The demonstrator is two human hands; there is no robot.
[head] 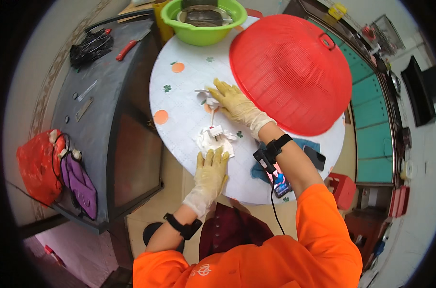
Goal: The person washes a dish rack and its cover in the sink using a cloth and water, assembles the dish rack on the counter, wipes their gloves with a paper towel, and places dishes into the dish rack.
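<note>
Both of my hands wear thin yellowish gloves. My left hand [211, 169] lies palm down at the table's near edge, fingers a little apart, their tips at a crumpled white tissue [205, 140]. On that tissue sits a white plug [215, 131] with dark prongs. A thin white stem or cord [213, 117] runs from near the plug to a small white device [213, 103] with flat blade-like parts. My right hand [236, 102] is palm down beside this device, fingers extended; its fingertips overlap the device's edge, and I cannot tell whether they touch it.
A red mesh food cover [293, 72] takes up the round table's [185, 144] right side. Behind stands a green basin [203, 34] with dishes. Near my right forearm lie a lit phone [281, 183], a dark phone [314, 157] and a blue cloth [259, 172]. A red-handled knife [127, 49] rests on the left counter [106, 82].
</note>
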